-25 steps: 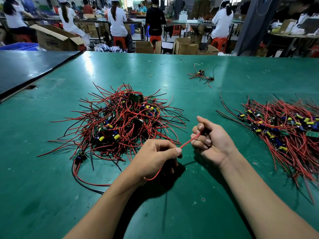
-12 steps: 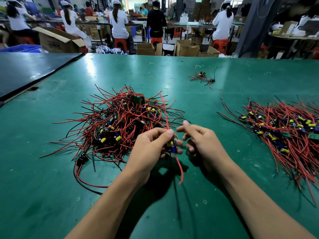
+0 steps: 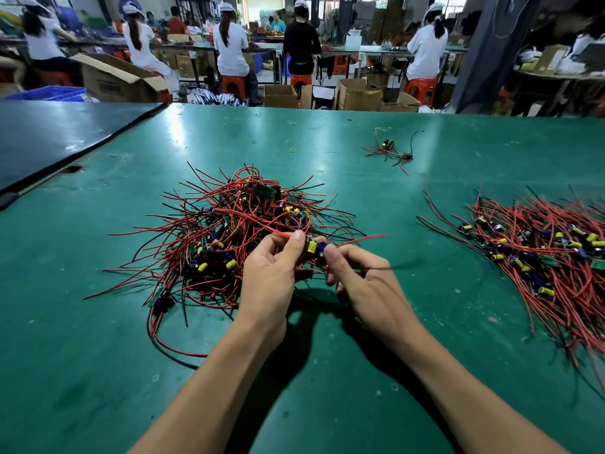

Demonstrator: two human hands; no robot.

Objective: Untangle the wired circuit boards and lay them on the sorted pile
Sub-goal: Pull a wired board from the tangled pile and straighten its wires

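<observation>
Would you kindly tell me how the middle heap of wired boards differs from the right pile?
The middle heap is mounded, its wires looping every way; the right pile lies flatter, wires roughly parallel. The left hand and right hand pinch a board at the middle heap's edge; the right pile lies untouched. Both have red and black wires, yellow and blue parts.
</observation>
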